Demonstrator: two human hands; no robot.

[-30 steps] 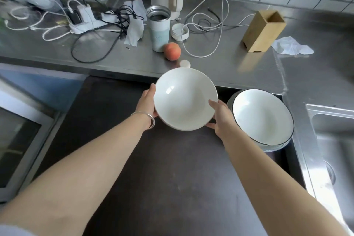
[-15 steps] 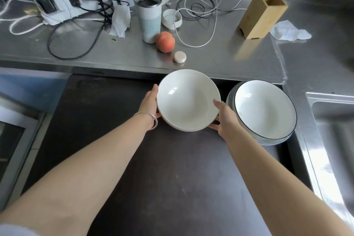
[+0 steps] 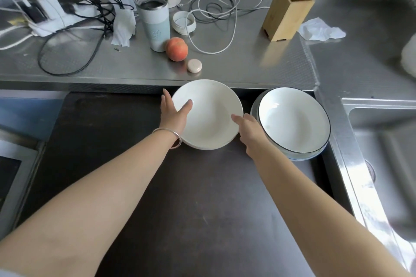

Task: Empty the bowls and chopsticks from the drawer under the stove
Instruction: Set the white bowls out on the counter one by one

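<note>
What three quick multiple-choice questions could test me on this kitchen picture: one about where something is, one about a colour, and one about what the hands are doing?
1. Where does the peach sit?
A. In the sink
B. On the steel counter beside the open tumbler
C. Inside a bowl

2. What colour is the rim of the bowl on the right?
A. Dark
B. Red
C. Gold

3. What are the hands doing?
A. Both hold the plain white bowl
B. Both rest flat on the counter
C. One lifts the wooden box

Answers:
1. B: the peach touches the tumbler's base on the counter.
2. A: a thin dark line rings its edge.
3. A: the left hand and right hand grip opposite edges of the bowl, thumbs over the rim.
</note>
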